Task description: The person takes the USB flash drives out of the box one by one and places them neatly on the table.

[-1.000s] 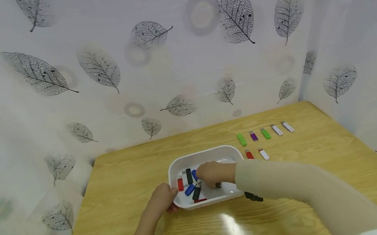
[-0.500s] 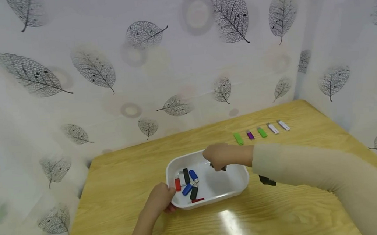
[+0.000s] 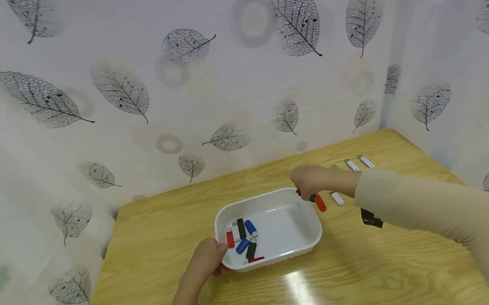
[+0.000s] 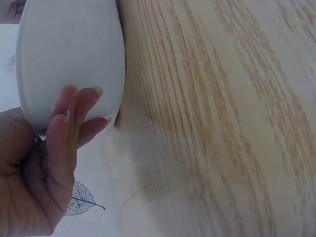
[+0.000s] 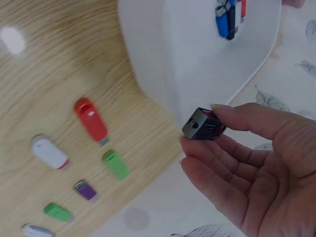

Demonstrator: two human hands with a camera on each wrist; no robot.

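Leaf-printed sheeting (image 3: 222,87) backed a wood-grained desk (image 3: 160,226), where a smooth, round-cornered white tray (image 3: 281,231) sat with its left end in a person's left hand (image 3: 206,258), thumb at the rim and fingers along the outer wall. The right hand (image 3: 309,181) was above the tray's far right corner, its grip narrow, thumb and fingers pinching a dark drive (image 5: 202,123). Well apart from the left hand, that drive jutted from the fingertips, boxy and metallic-looking at its outer end, its long axis sloping toward a red drive (image 5: 92,123) on the desk just right of the tray. Near that one lay a round-ended white drive (image 5: 49,152), a green drive (image 5: 116,164) and a small purple drive (image 5: 85,190); blue drives (image 3: 243,246) lay bunched with others inside the tray's left end
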